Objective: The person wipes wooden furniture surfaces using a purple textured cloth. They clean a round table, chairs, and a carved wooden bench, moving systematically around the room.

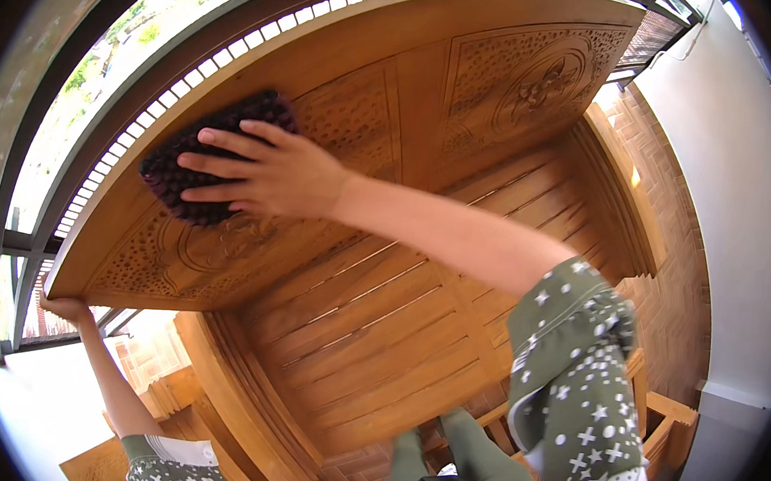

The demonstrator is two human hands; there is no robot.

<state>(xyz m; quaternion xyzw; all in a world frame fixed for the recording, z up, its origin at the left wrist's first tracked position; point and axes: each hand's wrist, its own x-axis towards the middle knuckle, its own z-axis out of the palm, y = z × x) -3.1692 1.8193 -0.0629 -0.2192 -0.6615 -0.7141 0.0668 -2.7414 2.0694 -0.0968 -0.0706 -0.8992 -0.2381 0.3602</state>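
Observation:
My right hand (266, 172) lies with fingers spread over a dark, knobbly cloth (217, 111), pressing it flat against the carved wooden backrest (422, 102) of a bench. The cloth covers part of the backrest's upper left area, above a carved floral panel. At the backrest's lower left corner, my left hand (64, 308) grips the edge; its fingertips are partly hidden. Below the backrest spreads the slatted wooden seat (379, 334), with narrow gaps between its boards.
Stepped wooden armrests (260, 406) flank the seat. Railings and windows (48, 170) run behind the bench. A white wall (744, 198) stands at the right, beside herringbone flooring (675, 314). More wooden furniture (672, 411) is at the lower right, near my legs.

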